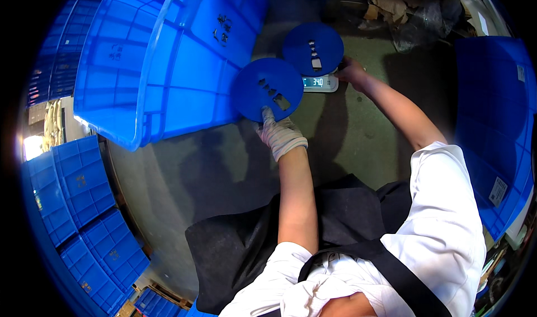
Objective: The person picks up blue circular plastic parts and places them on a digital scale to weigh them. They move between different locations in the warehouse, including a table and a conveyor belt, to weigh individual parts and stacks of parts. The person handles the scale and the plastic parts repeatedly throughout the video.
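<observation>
My left hand (pixel 279 132), in a white work glove, grips the near edge of a round blue dish (pixel 267 89) that holds a few small dark metal parts. A second round blue dish (pixel 312 48) with a few parts sits on a small digital scale (pixel 320 83) whose display is lit. My bare right hand (pixel 351 70) rests at the right side of the scale, next to that dish. I cannot tell whether it holds anything.
A large blue plastic crate (pixel 168 54) with small metal parts inside stands tilted at the upper left. Stacked blue crates (pixel 78 199) sit at the lower left, another blue crate (pixel 498 121) at the right. Cardboard and plastic wrap (pixel 414 9) lie beyond the scale. The floor is grey-green concrete.
</observation>
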Motion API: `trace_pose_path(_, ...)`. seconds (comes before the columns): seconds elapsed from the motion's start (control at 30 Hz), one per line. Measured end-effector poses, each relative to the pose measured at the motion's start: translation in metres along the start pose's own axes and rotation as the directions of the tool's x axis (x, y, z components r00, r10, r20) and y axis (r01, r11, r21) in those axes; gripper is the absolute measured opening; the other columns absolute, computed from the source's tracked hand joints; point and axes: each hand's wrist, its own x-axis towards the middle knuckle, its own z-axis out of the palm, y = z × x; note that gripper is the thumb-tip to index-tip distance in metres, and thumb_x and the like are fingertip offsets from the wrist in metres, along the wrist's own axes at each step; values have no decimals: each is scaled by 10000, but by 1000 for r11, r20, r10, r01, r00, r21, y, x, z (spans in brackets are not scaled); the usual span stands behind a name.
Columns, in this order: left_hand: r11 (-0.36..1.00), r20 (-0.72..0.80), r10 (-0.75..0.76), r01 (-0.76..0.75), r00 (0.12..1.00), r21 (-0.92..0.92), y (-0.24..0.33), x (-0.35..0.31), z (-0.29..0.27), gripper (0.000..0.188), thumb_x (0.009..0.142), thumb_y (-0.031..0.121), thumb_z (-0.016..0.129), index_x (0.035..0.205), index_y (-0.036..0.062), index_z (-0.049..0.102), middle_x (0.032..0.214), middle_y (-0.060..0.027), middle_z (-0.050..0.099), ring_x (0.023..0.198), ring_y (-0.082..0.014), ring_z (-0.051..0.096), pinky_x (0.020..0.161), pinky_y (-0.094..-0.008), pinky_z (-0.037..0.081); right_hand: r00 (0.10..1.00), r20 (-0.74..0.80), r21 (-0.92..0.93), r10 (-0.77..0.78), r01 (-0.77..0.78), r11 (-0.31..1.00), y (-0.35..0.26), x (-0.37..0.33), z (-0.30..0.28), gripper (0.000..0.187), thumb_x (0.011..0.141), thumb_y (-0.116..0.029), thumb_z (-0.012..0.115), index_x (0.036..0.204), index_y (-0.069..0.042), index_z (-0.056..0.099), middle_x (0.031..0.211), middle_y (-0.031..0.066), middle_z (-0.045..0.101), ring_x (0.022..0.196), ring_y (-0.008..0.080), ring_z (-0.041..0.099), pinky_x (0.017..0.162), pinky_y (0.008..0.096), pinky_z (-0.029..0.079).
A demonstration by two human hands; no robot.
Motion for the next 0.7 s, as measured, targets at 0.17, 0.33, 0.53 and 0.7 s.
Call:
trace_pose_path(0.17,996,-81,-59,64,995,65,6,-15,11,456,751,79,699,1164,10,519,1084,-142,580,921,-261,561,833,-372,461,996,-73,-44,57,-60,997,11,4,-17,336,785,-8,521,1120,-20,555,917,101,628,830,222,617,692,338,531)
trace_pose_path(0.33,995,-113,-35,45,993,89,7,-22,14,464,733,116,732,1137,5,533,1044,-147,593,890,-253,568,806,-365,467,973,-196,286,120,-60,956,6,13,-30,225,877,-234,499,1003,-66,580,776,60,592,660,171,567,545,331,490)
trace_pose_path(0.53,998,-64,-22,26,998,54,10,-17,6,464,744,54,690,1168,15,505,1114,-138,562,982,-270,567,916,-375,475,974,-217,232,56,-5,973,-15,9,-17,315,889,-381,512,960,-80,565,829,47,568,677,156,541,550,302,458)
trace_pose_path(0.7,1000,-3,-28,28,1000,10,5,-15,5,437,755,38,670,1161,17,510,1111,-149,559,970,-281,571,899,-393,493,944,-329,138,14,33,990,-3,13,-40,401,875,-401,534,1087,-60,549,895,56,583,714,152,543,554,302,448)
